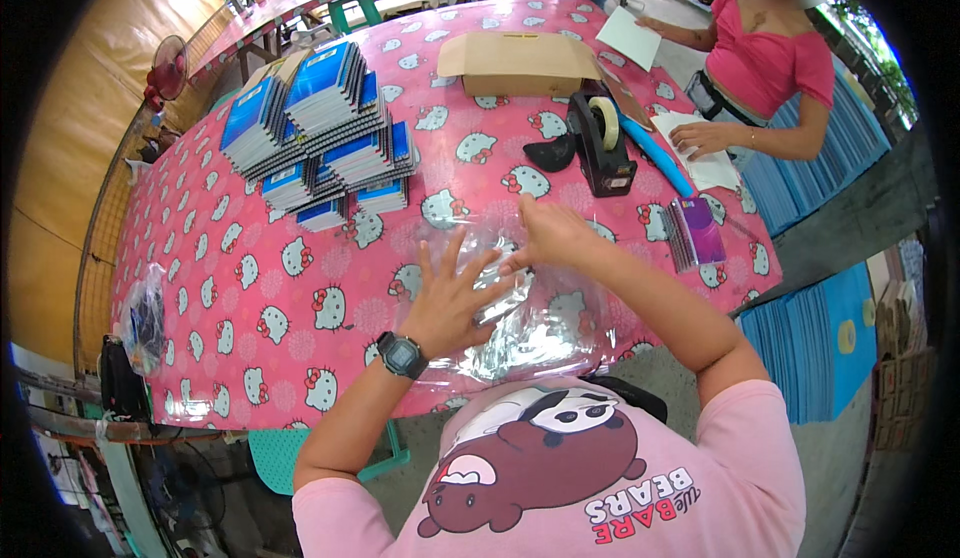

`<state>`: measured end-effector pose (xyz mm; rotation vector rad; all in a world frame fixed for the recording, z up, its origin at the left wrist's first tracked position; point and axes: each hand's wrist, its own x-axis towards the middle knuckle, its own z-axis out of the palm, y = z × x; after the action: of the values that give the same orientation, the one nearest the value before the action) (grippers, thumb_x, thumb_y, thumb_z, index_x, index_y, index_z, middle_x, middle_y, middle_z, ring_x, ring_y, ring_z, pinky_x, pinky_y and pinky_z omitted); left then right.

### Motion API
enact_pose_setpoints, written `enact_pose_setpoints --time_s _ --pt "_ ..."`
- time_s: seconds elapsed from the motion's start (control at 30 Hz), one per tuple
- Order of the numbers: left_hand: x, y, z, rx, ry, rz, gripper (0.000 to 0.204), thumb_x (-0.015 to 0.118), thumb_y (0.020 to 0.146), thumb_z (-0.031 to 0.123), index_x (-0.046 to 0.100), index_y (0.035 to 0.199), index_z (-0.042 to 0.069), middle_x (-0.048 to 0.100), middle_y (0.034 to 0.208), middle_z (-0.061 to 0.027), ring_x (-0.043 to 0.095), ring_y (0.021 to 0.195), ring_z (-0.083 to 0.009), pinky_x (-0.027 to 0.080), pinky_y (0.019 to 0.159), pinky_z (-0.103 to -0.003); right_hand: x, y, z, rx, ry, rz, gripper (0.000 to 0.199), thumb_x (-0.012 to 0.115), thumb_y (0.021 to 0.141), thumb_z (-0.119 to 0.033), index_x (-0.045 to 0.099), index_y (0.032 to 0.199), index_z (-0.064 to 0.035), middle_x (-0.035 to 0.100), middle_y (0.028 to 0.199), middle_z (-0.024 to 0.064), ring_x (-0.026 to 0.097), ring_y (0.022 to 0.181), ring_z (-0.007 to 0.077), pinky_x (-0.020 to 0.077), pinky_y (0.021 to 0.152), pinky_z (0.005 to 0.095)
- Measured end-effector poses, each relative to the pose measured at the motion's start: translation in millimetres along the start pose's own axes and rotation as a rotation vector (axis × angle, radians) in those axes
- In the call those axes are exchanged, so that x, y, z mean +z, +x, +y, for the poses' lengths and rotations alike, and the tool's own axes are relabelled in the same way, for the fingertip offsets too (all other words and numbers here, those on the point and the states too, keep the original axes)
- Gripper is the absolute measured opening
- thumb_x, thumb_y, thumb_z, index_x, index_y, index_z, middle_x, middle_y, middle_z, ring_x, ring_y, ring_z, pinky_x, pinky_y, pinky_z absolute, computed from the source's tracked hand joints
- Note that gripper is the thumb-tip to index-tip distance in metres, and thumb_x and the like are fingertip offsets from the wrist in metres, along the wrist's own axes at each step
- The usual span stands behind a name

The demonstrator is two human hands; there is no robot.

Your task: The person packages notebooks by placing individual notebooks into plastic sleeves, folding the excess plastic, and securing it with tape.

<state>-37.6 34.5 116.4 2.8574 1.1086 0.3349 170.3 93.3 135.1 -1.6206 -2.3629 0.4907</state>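
Note:
A glossy piece of clear plastic (540,333), a bag or a sheet, lies crinkled on the pink table in front of me. My left hand (450,298) rests flat on it with the fingers spread; a dark watch is on that wrist. Just right of those fingertips, my right hand (553,236) has its fingers curled and pinched on the plastic's upper part. Glare hides the exact layers and edges. Ahead to the left rise stacks of blue-covered spiral notebooks (335,93), apart from both hands.
Beyond my right hand stand a black tape dispenser (600,158) and a brown cardboard box (530,63). Purple spiral notebooks (697,231) lie near the right edge. A co-worker (765,68) handles white sheets there. Blue stacks (810,343) stand beside the table; a green stool (290,458) is below.

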Motion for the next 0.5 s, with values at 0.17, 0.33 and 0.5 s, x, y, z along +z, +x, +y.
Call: enact_pose_setpoints --time_s 0.17,0.33,0.5 --pt "20.0 -19.2 -3.3 -0.136 -0.164 0.289 0.072 0.075 0.062 0.042 0.05 0.128 0.027 0.032 0.144 -0.0042 0.013 0.136 -0.0405 0.011 0.103 -0.066 -15.8 -30.7 17.6 -0.11 0.632 -0.111 0.055 0.078 0.067 -0.018 0.046 0.111 -0.0055 0.062 0.081 0.0105 0.057 0.079 0.0279 0.046 0.077 0.0375" --pt "36.1 -14.9 20.7 -0.208 -0.286 0.54 0.034 0.075 0.069 0.017 0.068 0.103 0.02 0.052 0.129 0.0002 0.034 0.129 -0.0306 0.017 0.104 -0.059 13.7 -58.9 -10.9 -0.445 0.432 0.205 0.036 0.07 0.073 -0.01 0.058 0.107 -0.0101 0.064 0.096 0.0037 0.058 0.096 0.0257 0.0445 0.09 0.0399" --pt "26.3 -3.1 25.7 -0.195 -0.431 0.7 0.034 0.072 0.073 0.015 0.067 0.107 0.017 0.052 0.127 -0.0044 0.039 0.125 -0.031 0.022 0.105 -0.053 5.9 -43.1 -13.6 -0.292 0.869 0.346 0.045 0.067 0.077 -0.006 0.052 0.119 -0.0078 0.064 0.097 0.0047 0.057 0.097 0.0181 0.0436 0.087 0.0339"
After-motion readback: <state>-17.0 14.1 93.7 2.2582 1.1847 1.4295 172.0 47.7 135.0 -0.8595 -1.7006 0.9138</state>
